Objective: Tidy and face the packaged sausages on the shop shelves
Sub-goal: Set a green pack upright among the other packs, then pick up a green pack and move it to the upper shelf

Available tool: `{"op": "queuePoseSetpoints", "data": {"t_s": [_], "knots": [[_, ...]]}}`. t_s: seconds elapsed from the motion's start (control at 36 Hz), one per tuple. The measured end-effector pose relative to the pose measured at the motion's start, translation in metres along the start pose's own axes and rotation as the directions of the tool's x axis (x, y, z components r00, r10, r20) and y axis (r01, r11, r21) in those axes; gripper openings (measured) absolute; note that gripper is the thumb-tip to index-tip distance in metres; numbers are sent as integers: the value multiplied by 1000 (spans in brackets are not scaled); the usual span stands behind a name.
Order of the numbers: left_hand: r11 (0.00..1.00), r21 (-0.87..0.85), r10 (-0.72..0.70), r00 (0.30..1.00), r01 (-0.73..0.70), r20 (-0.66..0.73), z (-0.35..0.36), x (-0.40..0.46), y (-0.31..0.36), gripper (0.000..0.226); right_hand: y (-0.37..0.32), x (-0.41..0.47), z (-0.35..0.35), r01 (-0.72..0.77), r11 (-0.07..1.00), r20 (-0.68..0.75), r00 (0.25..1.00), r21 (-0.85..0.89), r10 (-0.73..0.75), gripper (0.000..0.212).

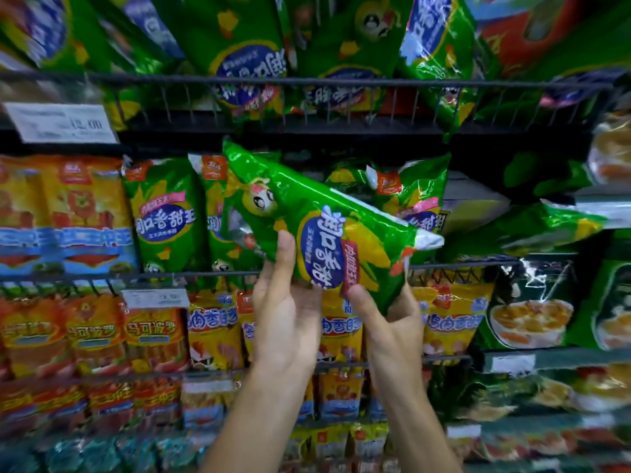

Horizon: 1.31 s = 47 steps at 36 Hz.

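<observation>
A green sausage pack (307,216) with a blue oval label and corn picture is held tilted in front of the middle shelf, its top end pointing up-left. My left hand (285,302) grips its lower edge, thumb laid on the front. My right hand (386,319) holds the lower right corner from below, thumb on the front. Matching green packs (164,213) stand upright on the middle shelf to the left, and another (413,192) stands behind the held pack to the right.
A wire rail (307,80) fronts the upper shelf, which is full of green packs (246,39). Orange and yellow packs (61,213) fill the left side and the lower shelves (153,336). Price tags (61,122) hang on the rails. Bowl-picture packs (529,319) sit at right.
</observation>
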State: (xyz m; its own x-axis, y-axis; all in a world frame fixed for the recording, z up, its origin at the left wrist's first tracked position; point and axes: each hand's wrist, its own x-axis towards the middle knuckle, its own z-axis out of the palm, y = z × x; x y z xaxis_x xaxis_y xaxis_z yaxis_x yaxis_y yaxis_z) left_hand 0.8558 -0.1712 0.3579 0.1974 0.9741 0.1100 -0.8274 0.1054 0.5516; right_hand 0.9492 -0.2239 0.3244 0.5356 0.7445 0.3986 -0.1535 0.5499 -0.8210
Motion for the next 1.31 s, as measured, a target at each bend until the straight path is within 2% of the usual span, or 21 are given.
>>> {"op": "queuePoseSetpoints", "data": {"t_s": [0.03,0.08,0.14,0.19,0.22,0.28,0.33,0.39,0.44,0.5,0.56,0.64,0.69,0.75,0.83,0.89,0.97,1.03,1.11,1.17,1.31], "knots": [[1000,-11,-13,1000,13,8,-3,-2,-2,105,-2,-1,2,23,1000,-50,998,-10,-24,71],[999,-40,-26,999,28,45,-8,-7,-1,101,-5,0,2,72,997,-131,988,-39,-76,34],[993,-101,-53,998,56,33,-17,-6,1,74,-9,1,2,88,993,-164,981,-84,-101,14],[982,-184,-47,999,43,-19,-32,-6,7,42,-16,3,1,101,992,-161,980,-80,-113,15],[978,-207,-18,999,9,-44,-40,-4,12,38,-21,4,0,110,991,-157,980,-81,-122,17],[980,-171,88,991,-105,-104,-56,-2,23,43,-31,7,-5,134,985,-145,978,-111,-150,24],[963,12,267,958,-268,-102,-69,-1,34,51,-41,11,-10,165,973,-133,973,-162,-187,27],[879,251,418,908,-406,8,-75,-1,46,54,-46,13,-16,196,955,-117,967,-222,-226,30],[766,418,447,872,-488,199,-72,-4,58,52,-46,15,-19,216,941,-101,963,-260,-249,32],[689,519,345,859,-506,379,-63,-5,66,52,-45,16,-19,222,932,-74,965,-287,-253,33],[558,656,199,850,-508,488,-57,-7,66,58,-44,18,-19,232,923,-41,966,-306,-256,32],[300,805,110,857,-511,503,-49,-9,60,66,-48,23,-19,250,911,47,967,-329,-249,33],[223,845,64,872,-487,485,-44,-10,58,70,-50,27,-20,273,897,114,962,-348,-248,31],[233,873,-41,892,-429,450,-41,-7,56,70,-53,30,-19,278,894,164,958,-352,-234,25],[311,892,-240,881,-327,407,-41,0,52,62,-54,34,-18,286,902,205,952,-323,-228,37],[335,886,-257,873,-321,414,-44,3,47,62,-51,37,-18,270,914,196,956,-304,-217,32],[372,850,-148,880,-373,451,-43,7,38,50,-47,41,-18,238,937,176,965,-257,-196,36],[408,819,-58,883,-404,465,-40,10,33,45,-46,45,-21,218,950,168,969,-222,-183,63],[440,778,70,881,-449,469,-38,16,26,42,-46,49,-22,151,962,212,972,-226,-103,68],[473,748,127,876,-466,465,-35,19,23,41,-44,53,-21,104,959,251,967,-262,-36,85],[534,683,235,864,-498,445,-23,26,22,37,-32,58,-22,167,925,408,913,-342,-14,65]]}}
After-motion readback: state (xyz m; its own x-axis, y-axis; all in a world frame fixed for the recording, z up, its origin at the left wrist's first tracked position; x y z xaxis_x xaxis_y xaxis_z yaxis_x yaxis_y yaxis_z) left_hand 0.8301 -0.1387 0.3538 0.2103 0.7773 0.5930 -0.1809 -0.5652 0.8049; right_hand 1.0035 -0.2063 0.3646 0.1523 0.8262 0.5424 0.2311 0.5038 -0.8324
